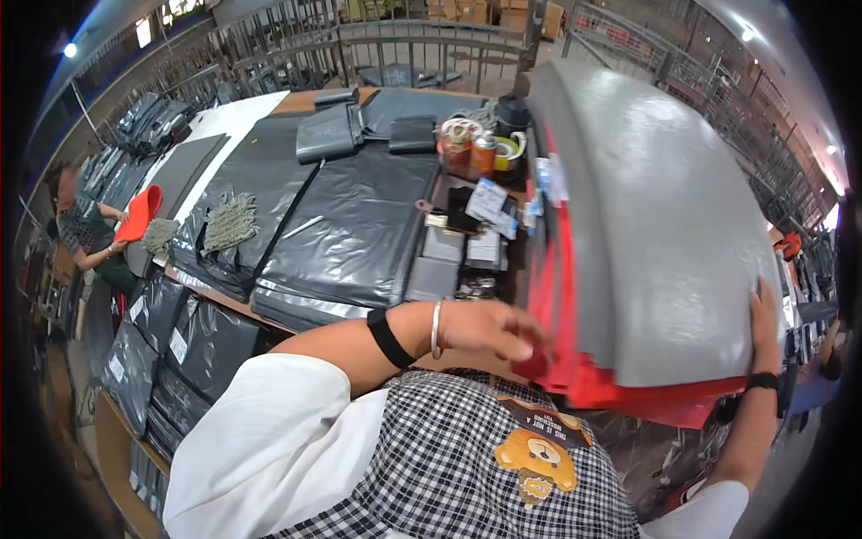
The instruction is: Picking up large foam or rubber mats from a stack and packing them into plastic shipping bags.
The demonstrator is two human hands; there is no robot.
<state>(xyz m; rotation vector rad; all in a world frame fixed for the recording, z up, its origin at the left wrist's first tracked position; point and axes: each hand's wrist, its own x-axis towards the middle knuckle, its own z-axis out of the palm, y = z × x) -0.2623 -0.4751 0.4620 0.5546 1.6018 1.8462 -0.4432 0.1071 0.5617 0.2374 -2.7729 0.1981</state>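
Observation:
A large, glossy grey sheet [682,207] arches over a thick stack on my right, with red sheets [646,400] showing beneath its near edge. My right hand [764,325] is at the right edge of the grey sheet, thumb on top; the fingers on the far side are partly hidden. My left hand [489,331], slightly blurred, reaches across to the stack's left side. Its fingers are loosely apart beside the red edges [558,314], and nothing shows in them. Whether the fingertips touch those edges I cannot tell.
Black plastic-wrapped packs [346,234] cover the table to the left. Knitted grey gloves [231,223] lie on them. Tape rolls [510,148], an orange can [483,154] and papers [488,202] sit beside the stack. At far left another person holds a red-orange piece [141,214].

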